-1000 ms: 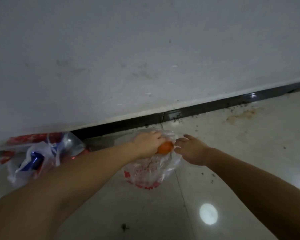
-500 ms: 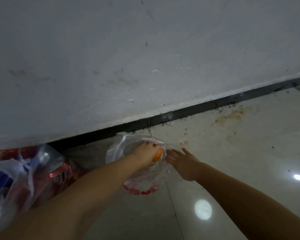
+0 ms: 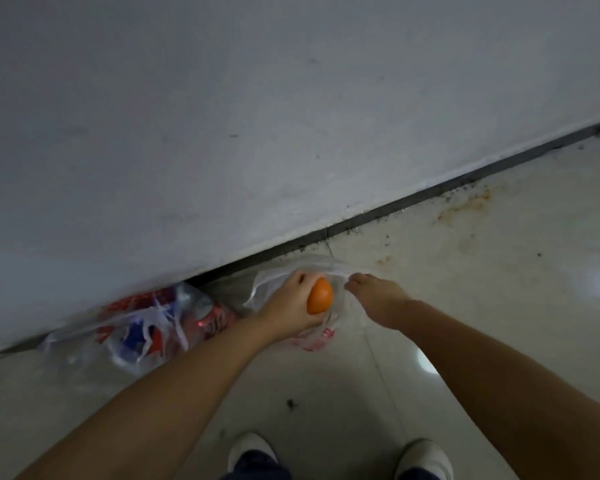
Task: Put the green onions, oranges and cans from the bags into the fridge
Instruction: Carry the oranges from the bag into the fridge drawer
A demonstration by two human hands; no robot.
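The left hand is gripping a round orange fruit just above the thin clear plastic bag on the floor, while the right hand is reaching with loosely spread fingers, holding nothing. Cans are sitting in the crumpled second bag by the wall (no fridge or green onions showing), so most looks left.

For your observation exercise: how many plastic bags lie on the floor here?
2. One clear bag sits under the hands by the wall, where the left hand grips an orange; the other bag, left of it, holds cans.
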